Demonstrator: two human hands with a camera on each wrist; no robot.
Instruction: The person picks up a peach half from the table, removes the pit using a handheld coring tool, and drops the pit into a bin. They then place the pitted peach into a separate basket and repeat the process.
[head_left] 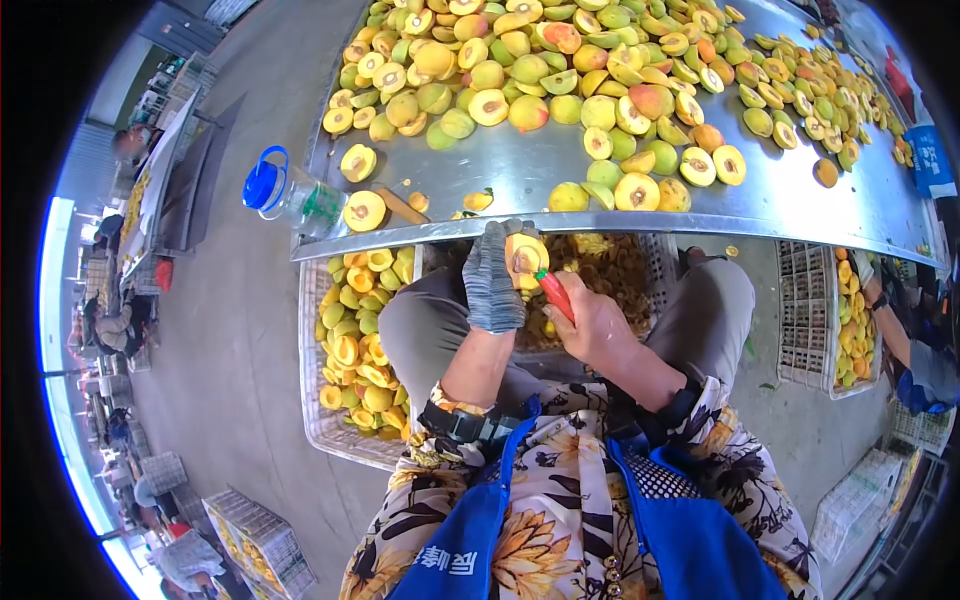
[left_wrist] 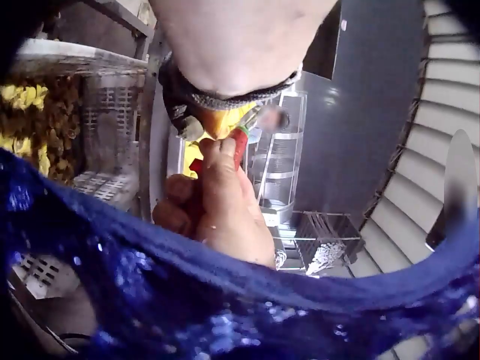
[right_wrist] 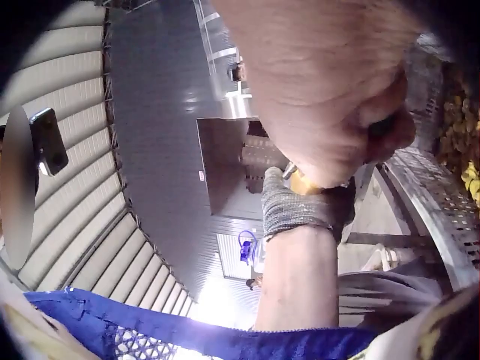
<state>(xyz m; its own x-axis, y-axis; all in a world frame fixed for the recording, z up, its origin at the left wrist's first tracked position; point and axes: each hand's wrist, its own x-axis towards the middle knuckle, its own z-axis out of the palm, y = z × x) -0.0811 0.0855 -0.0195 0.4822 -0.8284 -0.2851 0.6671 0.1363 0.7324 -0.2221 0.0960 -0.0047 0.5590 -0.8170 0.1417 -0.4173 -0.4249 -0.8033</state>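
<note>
Near the table [head_left: 800,200], a fruit half [head_left: 523,258] is held by the gloved left hand [head_left: 490,285]; a tool [head_left: 556,296] is gripped in the curled right hand [head_left: 602,328]. Its red handle [left_wrist: 240,147], shown from the left wrist, is hidden from the right.

Light glares off the metal table [head_left: 500,165]; fisheye edges curve into black.
</note>
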